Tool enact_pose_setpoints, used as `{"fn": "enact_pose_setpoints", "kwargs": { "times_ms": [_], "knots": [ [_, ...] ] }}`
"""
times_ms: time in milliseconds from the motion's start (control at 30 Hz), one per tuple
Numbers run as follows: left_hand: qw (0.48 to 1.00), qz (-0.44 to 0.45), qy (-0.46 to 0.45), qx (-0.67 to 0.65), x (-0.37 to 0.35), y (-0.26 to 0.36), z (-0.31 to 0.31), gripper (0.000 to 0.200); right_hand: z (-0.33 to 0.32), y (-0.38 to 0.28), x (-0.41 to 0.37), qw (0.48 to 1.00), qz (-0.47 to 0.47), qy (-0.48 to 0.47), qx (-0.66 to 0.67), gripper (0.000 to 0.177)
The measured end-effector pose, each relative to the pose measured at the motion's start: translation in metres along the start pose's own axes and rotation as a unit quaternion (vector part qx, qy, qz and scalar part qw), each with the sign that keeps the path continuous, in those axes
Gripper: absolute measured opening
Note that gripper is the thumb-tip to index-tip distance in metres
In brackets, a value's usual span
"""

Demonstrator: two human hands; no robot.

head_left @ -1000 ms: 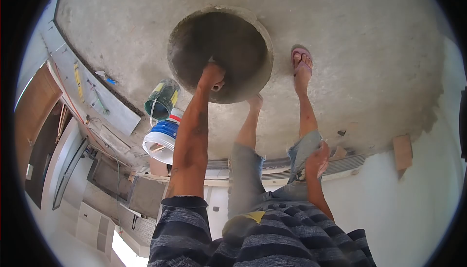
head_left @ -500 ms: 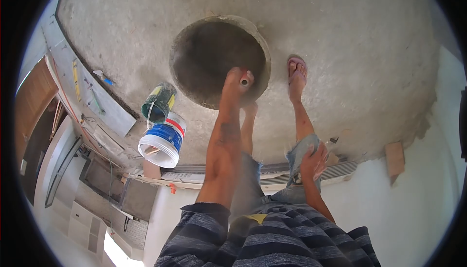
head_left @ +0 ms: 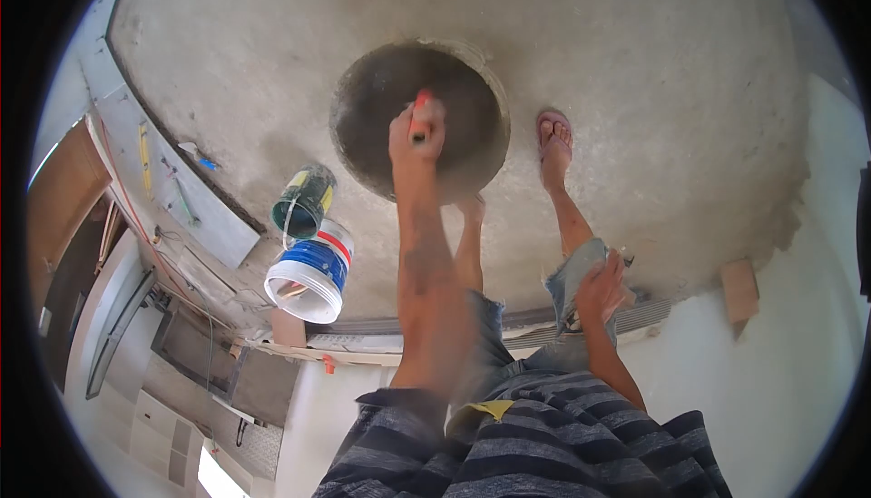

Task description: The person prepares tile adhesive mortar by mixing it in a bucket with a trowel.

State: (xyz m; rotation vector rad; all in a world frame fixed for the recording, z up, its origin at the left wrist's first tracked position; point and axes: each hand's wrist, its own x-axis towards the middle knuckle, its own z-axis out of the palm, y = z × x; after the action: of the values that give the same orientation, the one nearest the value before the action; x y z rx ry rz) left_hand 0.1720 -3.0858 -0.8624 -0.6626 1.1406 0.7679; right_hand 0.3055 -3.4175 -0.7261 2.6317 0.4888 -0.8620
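Observation:
My left hand (head_left: 417, 135) is a fist around a tool with a red handle (head_left: 420, 103), over a wide, round, dark grey hollow (head_left: 463, 108) with a pale, crusted rim. The tool's working end is hidden below the fist. My right hand (head_left: 601, 288) rests on the ripped right knee of my jeans (head_left: 570, 271), its fingers stretched out. Left of the hollow, a dark green pail (head_left: 304, 200) with a white handle stands against a white and blue bucket (head_left: 308, 271), which is tilted and has something inside.
My sandalled right foot (head_left: 554, 135) is beside the hollow on the concrete floor (head_left: 680, 135); my left foot (head_left: 471, 208) is at its near edge. A yellow level (head_left: 144, 155) lies on a grey slab (head_left: 213, 217) at left. A brown block (head_left: 739, 291) leans at right.
My left hand has moved up and left over the hollow, with the tool's red handle now pointing away from me. My right hand stays on the knee. The whole view has shifted slightly.

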Motion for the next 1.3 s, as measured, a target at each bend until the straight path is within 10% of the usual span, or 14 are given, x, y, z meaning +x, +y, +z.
{"fn": "enact_pose_setpoints", "kwargs": {
  "times_ms": [100, 233, 333, 433, 800, 933, 1067, 1133, 1200, 1233, 1300],
  "knots": [
    [0.905, 0.110, 0.105, 0.398, -0.040, 0.014, 0.006, 0.021, 0.002, 0.001, 0.004, 1.000, 0.020, -0.002, 0.010, 0.035],
    [0.518, 0.118, 0.108, 0.840, -0.056, 0.045, 0.026, 0.018, 0.007, 0.003, 0.001, 0.999, 0.036, -0.005, 0.024, 0.033],
    [0.188, 0.322, 0.012, 0.928, -0.028, 0.046, 0.026, 0.019, 0.016, 0.011, 0.000, 0.999, 0.036, 0.010, 0.038, 0.032],
    [0.056, 0.297, 0.000, 0.953, 0.020, 0.046, 0.027, 0.022, 0.019, 0.011, -0.003, 0.998, 0.032, 0.011, 0.050, 0.031],
    [0.088, 0.095, 0.075, 0.989, 0.082, 0.103, -0.056, 0.026, 0.031, 0.033, -0.028, 0.995, -0.042, 0.026, 0.081, 0.035],
    [-0.076, 0.124, -0.049, 0.988, 0.078, 0.086, -0.086, 0.020, 0.037, 0.036, -0.031, 0.985, -0.127, 0.076, 0.083, 0.039],
    [0.079, 0.122, -0.120, 0.982, 0.076, 0.061, -0.116, 0.016, 0.062, 0.050, -0.017, 0.993, -0.056, 0.075, 0.068, 0.038],
    [0.277, 0.125, -0.106, 0.947, 0.072, 0.041, -0.117, 0.015, 0.066, 0.051, -0.011, 0.996, -0.008, 0.067, 0.066, 0.037],
    [0.709, 0.033, 0.044, 0.703, 0.061, 0.017, -0.107, 0.015, 0.049, 0.035, -0.011, 0.996, 0.006, 0.044, 0.075, 0.036],
    [0.840, 0.021, 0.111, 0.530, 0.056, 0.006, -0.097, 0.015, 0.038, 0.025, -0.009, 0.996, 0.006, 0.031, 0.085, 0.036],
    [0.936, -0.002, 0.117, 0.332, 0.053, -0.006, -0.091, 0.016, 0.017, 0.018, -0.014, 0.995, -0.016, 0.001, 0.097, 0.036]
  ]
}}
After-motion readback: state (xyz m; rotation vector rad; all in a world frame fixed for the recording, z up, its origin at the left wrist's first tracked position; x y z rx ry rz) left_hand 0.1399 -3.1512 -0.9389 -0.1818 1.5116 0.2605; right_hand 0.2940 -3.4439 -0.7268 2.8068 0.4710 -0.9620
